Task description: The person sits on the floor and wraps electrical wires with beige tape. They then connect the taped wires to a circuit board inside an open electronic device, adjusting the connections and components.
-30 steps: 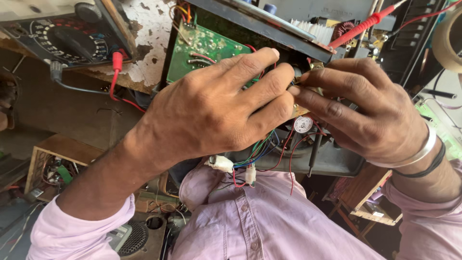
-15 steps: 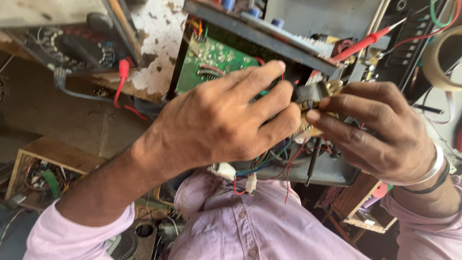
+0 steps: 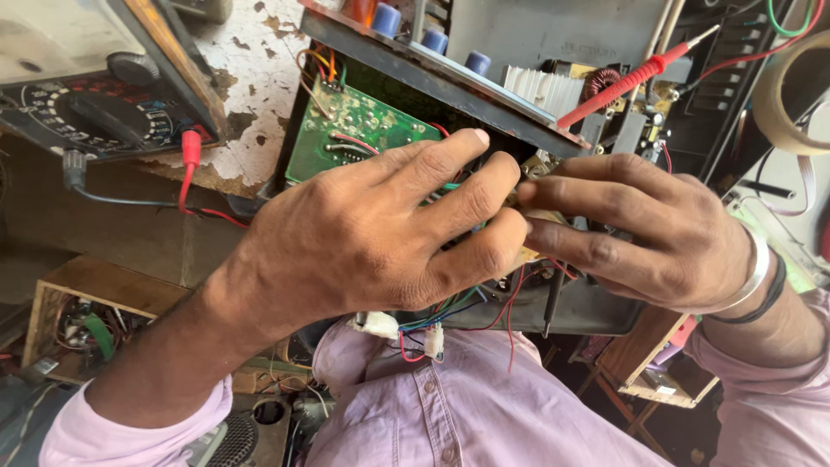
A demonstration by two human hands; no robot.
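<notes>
My left hand (image 3: 380,233) reaches into an open electronics chassis (image 3: 519,95), its fingers curled over a bundle of coloured wires (image 3: 450,311). Facing it, my right hand (image 3: 640,233) pinches a small brass-coloured part (image 3: 540,216) between the two hands; what exactly it is stays hidden by the fingers. A green circuit board (image 3: 346,130) stands upright just behind my left hand. A red test probe (image 3: 622,78) rests across the chassis above my right hand. White wire connectors (image 3: 380,324) hang below the chassis over my pink shirt.
A multimeter (image 3: 95,112) with red and black leads lies at the upper left on a flaking white surface (image 3: 251,78). A small wooden box (image 3: 78,320) with parts sits lower left. A tape roll (image 3: 795,95) is at the right edge. A finned heat sink (image 3: 540,86) sits in the chassis.
Both hands have drawn closer together over the chassis, with the right hand's fingers now meeting the left's. The view has shifted slightly downward and left.
</notes>
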